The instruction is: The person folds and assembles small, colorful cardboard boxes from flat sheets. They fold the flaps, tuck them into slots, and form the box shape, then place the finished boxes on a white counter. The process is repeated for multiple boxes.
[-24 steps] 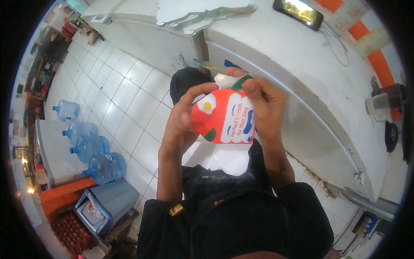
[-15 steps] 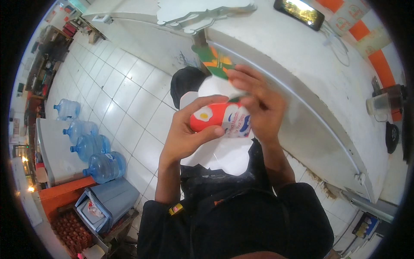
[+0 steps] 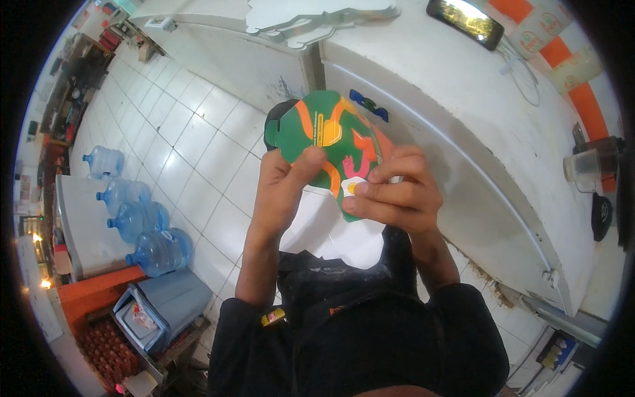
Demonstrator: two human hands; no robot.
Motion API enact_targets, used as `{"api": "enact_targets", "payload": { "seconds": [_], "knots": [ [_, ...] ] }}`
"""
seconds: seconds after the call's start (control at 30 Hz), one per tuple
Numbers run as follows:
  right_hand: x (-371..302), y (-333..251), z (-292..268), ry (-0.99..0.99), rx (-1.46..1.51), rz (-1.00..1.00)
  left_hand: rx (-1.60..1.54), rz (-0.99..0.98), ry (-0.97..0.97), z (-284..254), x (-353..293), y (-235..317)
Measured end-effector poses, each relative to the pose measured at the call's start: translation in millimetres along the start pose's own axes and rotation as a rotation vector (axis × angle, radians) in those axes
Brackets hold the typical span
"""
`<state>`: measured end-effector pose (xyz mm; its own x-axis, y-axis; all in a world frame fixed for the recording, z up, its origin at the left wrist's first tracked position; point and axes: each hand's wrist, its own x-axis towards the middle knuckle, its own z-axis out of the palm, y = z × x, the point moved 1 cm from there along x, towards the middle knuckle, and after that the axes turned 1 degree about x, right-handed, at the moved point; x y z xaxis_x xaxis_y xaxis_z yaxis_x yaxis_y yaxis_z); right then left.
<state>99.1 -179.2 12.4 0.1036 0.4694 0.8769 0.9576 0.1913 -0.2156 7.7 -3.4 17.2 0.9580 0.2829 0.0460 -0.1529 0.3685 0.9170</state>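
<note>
1. The long white cabinet with a rounded-looking edge stood just beyond my right hand, so my elbows needed to stay close in to work freely.

2. On its top lay a stack of thin white scalloped cards, well apart from my hands.

3. The glossy green card with orange and pink printing was up in front of me, held between both hands above my lap, its printed face toward me. Its right edge turned away in a curve; I couldn't tell whether it was creased there.

4. A white sheet with a wavy edge lay below it, over my dark clothing. I judged it best to hold the green card clear of that sheet.

5. My right hand had its fingers bent and gathered at the card's right side, two fingertips on the face. What pressed from behind was hidden. Even, light pressure along that edge seemed wisest, since one hard spot could kink it.

6. My left hand pinched the left side, thumb flat on the print, fingers hidden behind. A broad thumb steadied it well.

7. The white-and-yellow egg print sat right by my right fingertips, a handy mark for placing them.
</note>
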Motion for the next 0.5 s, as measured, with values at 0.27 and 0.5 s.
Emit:
{"api": "enact_targets", "payload": {
  "seconds": [0.27,0.5],
  "knots": [
    [-3.4,9.1,7.3,0.18,0.044,0.148,-0.009,0.072,0.125,20.5,-2.4,7.3],
    [-5.0,22.2,13.4,0.228,0.192,0.357,0.061,0.129,0.183,28.0,-4.9,1.9]
  ]
}}
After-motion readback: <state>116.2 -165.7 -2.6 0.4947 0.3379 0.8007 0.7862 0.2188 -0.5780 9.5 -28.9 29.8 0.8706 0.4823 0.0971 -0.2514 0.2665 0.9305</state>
